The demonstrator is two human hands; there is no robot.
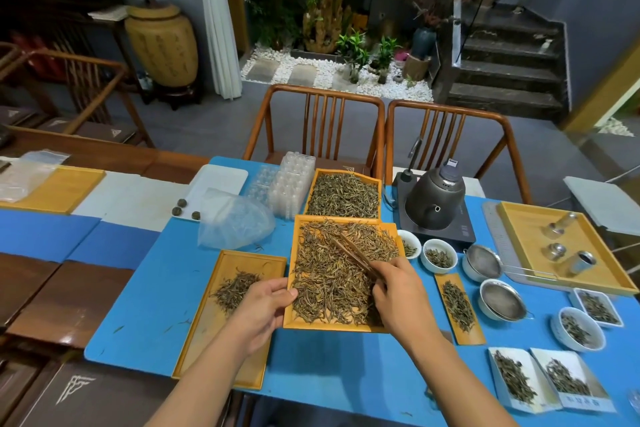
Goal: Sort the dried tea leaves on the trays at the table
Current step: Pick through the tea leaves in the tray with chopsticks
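Observation:
A yellow wooden tray (290, 322) full of dried tea leaves (329, 274) lies in the middle of the blue table. My left hand (259, 312) grips its left edge, thumb on the rim. My right hand (398, 291) holds brown wooden tweezers (353, 251) whose tips rest on the leaves near the tray's middle. To the left lies a second yellow tray (207, 340) with a small pile of leaves (235, 289). Behind stands a third tray (316, 191) covered with leaves.
An electric kettle (434, 199) sits on its base at the back right. White cups (439, 256), strainers (502, 300), small dishes of leaves (459, 305) and a large tray with metal jars (526, 243) fill the right side. A clear plastic bag (235, 218) and clear plastic boxes (292, 184) lie behind left. Two chairs (318, 121) face the table.

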